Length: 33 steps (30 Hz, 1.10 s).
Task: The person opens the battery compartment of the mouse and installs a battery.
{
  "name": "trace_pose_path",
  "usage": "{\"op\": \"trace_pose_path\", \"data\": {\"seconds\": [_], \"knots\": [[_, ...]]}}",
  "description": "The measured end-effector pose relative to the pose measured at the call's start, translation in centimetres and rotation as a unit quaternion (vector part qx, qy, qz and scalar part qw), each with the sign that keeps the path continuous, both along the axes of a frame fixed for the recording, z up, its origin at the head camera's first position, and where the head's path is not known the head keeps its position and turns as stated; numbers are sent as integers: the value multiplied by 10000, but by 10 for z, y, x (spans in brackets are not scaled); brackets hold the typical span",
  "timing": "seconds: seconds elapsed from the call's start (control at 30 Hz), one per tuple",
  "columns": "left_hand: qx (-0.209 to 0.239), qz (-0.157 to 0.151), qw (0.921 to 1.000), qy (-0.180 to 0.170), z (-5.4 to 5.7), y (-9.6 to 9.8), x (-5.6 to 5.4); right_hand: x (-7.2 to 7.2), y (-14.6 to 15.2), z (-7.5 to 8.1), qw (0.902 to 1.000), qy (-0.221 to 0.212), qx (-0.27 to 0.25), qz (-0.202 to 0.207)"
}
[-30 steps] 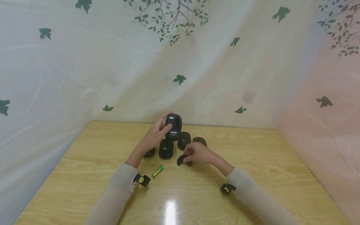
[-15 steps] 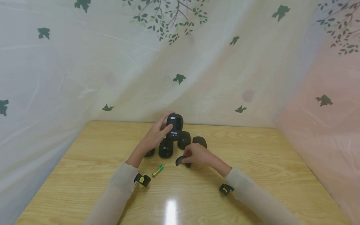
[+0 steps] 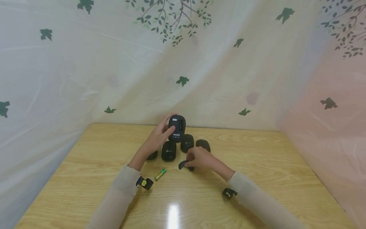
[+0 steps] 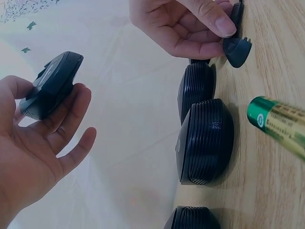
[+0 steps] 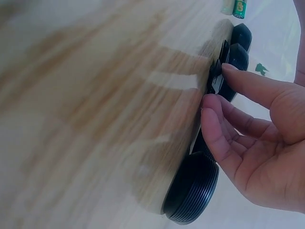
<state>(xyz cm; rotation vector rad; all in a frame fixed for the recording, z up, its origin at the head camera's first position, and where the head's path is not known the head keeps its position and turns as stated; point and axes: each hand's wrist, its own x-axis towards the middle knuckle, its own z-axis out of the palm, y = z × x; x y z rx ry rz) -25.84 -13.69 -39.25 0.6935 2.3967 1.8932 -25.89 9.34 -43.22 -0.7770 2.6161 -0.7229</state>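
Note:
My left hand (image 3: 157, 137) holds up a black computer mouse (image 3: 177, 136) between thumb and fingers. Its underside, with pale labels and an open battery slot (image 3: 180, 124), faces the head camera. In the left wrist view this mouse (image 4: 58, 82) is tilted, well off the table. Lower and to the right, my right hand (image 3: 201, 157) pinches a small curved black battery cover (image 3: 182, 164) close over the tabletop. Small prongs show on the edge of the cover (image 4: 238, 50) in the left wrist view. A green and gold battery (image 3: 160, 175) lies between the forearms.
Several other black mice stand in a loose row: one (image 3: 169, 151) below the raised mouse, another (image 3: 187, 143) beside it, a third (image 3: 203, 144) behind my right hand. The wooden table (image 3: 257, 152) ends at a pale curtain (image 3: 217, 95) printed with leaves.
My right hand has shifted slightly left and down with the battery cover. The left hand and its mouse have barely moved; the battery lies where it was.

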Motion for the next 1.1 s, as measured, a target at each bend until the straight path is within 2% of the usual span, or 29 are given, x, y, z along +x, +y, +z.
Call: {"op": "trace_pose_path", "data": {"seconds": [0.2,0.33,0.43,0.57,0.73,0.93,1.1], "knots": [[44,-20,10000,55,1,0,1,-1,-1,1,10000,49,45,13],[10,4,9999,103,1,0,1,-1,-2,2,9994,304,-87,107],[-48,47,9999,137,0,-1,1,0,-4,2,9975,398,-461,345],[-77,21,9998,196,-2,-2,0,2,-10,1,9912,317,-953,859],[-82,-34,9995,306,-4,-2,-1,7,-19,0,9810,362,-1237,1448],[-169,8,9992,356,-3,-2,-1,11,-26,3,9787,232,-1323,1553],[-201,13,9991,375,-3,-1,-1,13,-32,4,9781,315,-1198,1672]]}}
